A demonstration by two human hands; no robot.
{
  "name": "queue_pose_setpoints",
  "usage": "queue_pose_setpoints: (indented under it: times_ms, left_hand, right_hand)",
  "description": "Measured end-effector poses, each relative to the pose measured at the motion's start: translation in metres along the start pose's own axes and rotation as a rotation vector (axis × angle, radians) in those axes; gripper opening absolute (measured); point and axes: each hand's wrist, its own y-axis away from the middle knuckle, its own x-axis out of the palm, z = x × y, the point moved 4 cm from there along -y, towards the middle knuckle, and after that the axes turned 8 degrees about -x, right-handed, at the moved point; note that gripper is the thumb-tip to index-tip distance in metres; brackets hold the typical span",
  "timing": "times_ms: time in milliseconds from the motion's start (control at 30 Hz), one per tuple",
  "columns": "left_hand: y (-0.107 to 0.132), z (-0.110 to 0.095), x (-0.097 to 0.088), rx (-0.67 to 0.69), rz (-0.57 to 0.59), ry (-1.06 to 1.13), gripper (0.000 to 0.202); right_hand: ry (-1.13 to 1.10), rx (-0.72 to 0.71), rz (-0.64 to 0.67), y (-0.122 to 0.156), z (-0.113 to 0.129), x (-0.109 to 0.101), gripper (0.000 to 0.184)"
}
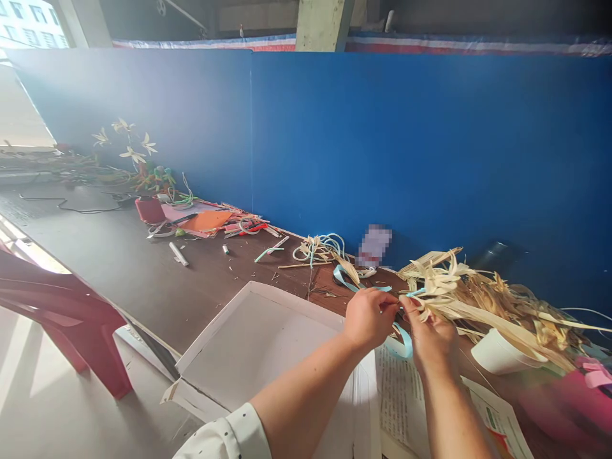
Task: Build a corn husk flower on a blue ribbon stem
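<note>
My right hand (435, 338) is closed around the base of a pale dried-husk flower (444, 277), whose petals spread above the fingers. A bit of light-blue wrapping shows beside the petals. Close by on the left, my left hand (371, 319) is closed in a pinch, its fingertips almost meeting those of the right. What it pinches is too small and hidden to name. A light-blue ribbon (400, 344) loops below the two hands, and more blue ribbon lies behind the left one.
An open white cardboard box (268, 350) lies left of my arms. Dried husks (507, 299) pile up on the right, beside a white cup (507, 352). Printed sheets (399, 395) lie under my hands. Cords, paper scraps and a red spool (150, 210) line the blue partition (430, 140). A red chair (62, 312) stands left.
</note>
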Motion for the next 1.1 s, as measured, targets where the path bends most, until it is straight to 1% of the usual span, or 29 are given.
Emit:
queue_pose_setpoints:
  times_ms: [100,167,267,333,400,467,533,600,700,800,867,933,967,1000,1067,1100]
  left_hand:
    - [-0.001,-0.004,-0.004,0.005,0.067,0.054,0.018]
    - [0.0,-0.005,-0.005,-0.007,0.091,0.095,0.02]
    - [0.0,-0.005,-0.005,-0.029,0.1,0.149,0.021]
    - [-0.001,-0.003,-0.004,-0.046,0.099,0.191,0.019]
    - [-0.002,0.0,-0.003,-0.067,0.093,0.243,0.016]
    - [-0.003,0.002,-0.002,-0.078,0.07,0.3,0.013]
    - [-0.003,0.003,-0.002,-0.079,0.03,0.351,0.01]
    - [-0.003,0.003,-0.001,-0.083,-0.003,0.384,0.009]
    - [-0.001,0.002,0.0,-0.089,-0.047,0.392,0.008]
    - [0.003,0.002,0.0,-0.073,-0.079,0.342,0.009]
    - [0.005,0.002,0.001,-0.056,-0.05,0.281,0.011]
    - [0.002,0.002,-0.001,-0.029,-0.004,0.202,0.015]
    - [-0.002,0.002,-0.003,-0.01,0.011,0.15,0.018]
    - [-0.01,0.002,-0.005,-0.005,-0.003,0.085,0.022]
    - [-0.033,0.003,-0.01,-0.004,-0.059,-0.128,0.029]
    - [-0.048,0.004,-0.009,0.002,-0.062,-0.266,0.032]
  right_hand:
    - [0.036,0.031,-0.009,0.001,-0.002,-0.005,0.046]
    - [0.038,0.053,0.008,0.001,-0.002,-0.006,0.046]
    - [-0.062,0.126,0.011,0.001,-0.003,-0.006,0.043]
    - [-0.201,0.191,-0.01,0.002,-0.002,-0.002,0.038]
    - [-0.399,0.248,-0.028,0.003,0.002,0.003,0.031]
    - [-0.627,0.295,-0.016,0.006,0.009,0.012,0.025]
    - [-0.81,0.342,0.019,0.01,0.018,0.021,0.024]
    - [-0.928,0.391,0.041,0.013,0.025,0.029,0.025]
    - [-1.04,0.455,0.043,0.017,0.033,0.037,0.026]
    - [-1.05,0.484,0.032,0.018,0.031,0.039,0.026]
    - [-0.989,0.488,0.008,0.015,0.022,0.036,0.028]
    - [-0.915,0.487,-0.061,0.011,0.009,0.028,0.031]
    - [-0.888,0.493,-0.107,0.009,0.002,0.024,0.033]
    - [-0.863,0.501,-0.167,0.007,-0.005,0.02,0.035]
    - [-0.822,0.545,-0.26,0.006,-0.016,0.014,0.038]
    - [-0.806,0.566,-0.292,0.007,-0.019,0.013,0.038]
